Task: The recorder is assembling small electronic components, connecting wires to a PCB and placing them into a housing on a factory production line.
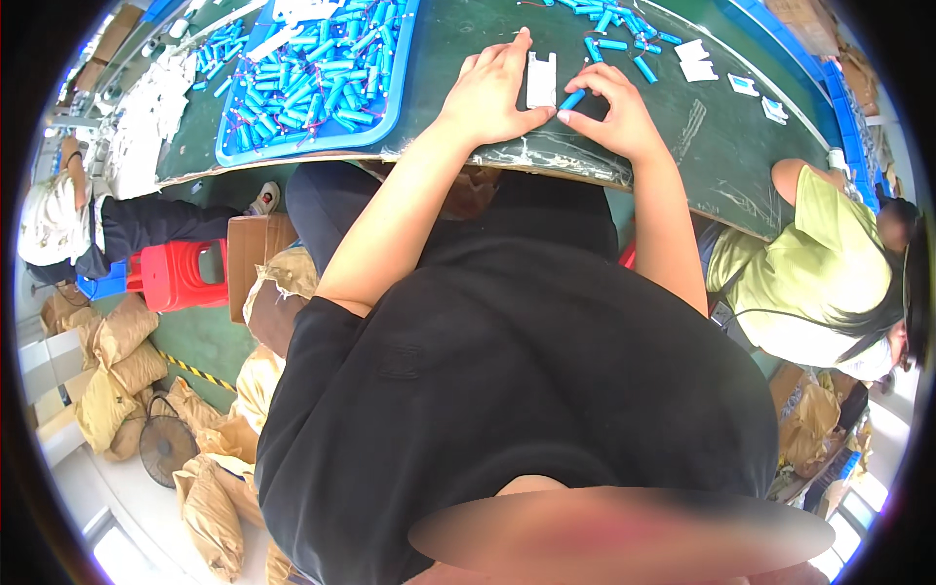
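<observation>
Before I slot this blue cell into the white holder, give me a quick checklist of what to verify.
1. Right hand pinches the blue cell: ok.
2. Left hand rests against the white holder: ok.
3. Holder lies flat on the green table: ok.
4. Cell end meets the holder's lower edge: cannot tell.
5. More cells in the blue tray: ok.

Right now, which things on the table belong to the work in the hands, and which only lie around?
In use:
- white flat holder under the left hand
- blue cylinder pinched in the right hand

Lying about:
- blue tray of blue cylinders
- loose cylinders
- spare white pieces
- red stool
</observation>
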The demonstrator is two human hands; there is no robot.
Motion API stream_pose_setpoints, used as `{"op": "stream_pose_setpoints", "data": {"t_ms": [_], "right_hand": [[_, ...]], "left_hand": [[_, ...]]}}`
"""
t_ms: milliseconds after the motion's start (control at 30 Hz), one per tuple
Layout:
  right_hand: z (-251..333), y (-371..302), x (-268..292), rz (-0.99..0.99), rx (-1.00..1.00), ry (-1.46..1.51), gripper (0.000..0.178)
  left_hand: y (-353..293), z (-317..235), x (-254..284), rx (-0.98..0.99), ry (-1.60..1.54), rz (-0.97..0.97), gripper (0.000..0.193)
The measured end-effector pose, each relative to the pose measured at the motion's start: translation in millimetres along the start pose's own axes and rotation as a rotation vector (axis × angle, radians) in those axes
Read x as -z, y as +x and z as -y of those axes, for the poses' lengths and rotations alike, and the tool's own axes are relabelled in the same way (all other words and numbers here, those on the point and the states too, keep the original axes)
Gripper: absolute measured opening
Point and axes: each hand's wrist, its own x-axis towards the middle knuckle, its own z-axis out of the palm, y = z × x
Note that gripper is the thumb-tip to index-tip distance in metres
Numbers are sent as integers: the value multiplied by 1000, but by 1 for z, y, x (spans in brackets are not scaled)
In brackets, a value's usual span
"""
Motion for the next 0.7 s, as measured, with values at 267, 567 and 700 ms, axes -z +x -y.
{"op": "stream_pose_setpoints", "data": {"t_ms": [267, 567, 700], "right_hand": [[-1, 0, 3, -31, -120, 10, 24], [-5, -1, -4, 3, 66, -197, 42], [-7, 5, -13, -2, 0, -191, 34]], "left_hand": [[-8, -5, 9, -3, -10, 26, 114], [-85, -43, 66, 174, -1532, 232, 87], [-151, -7, 104, 303, -1576, 961, 71]]}}
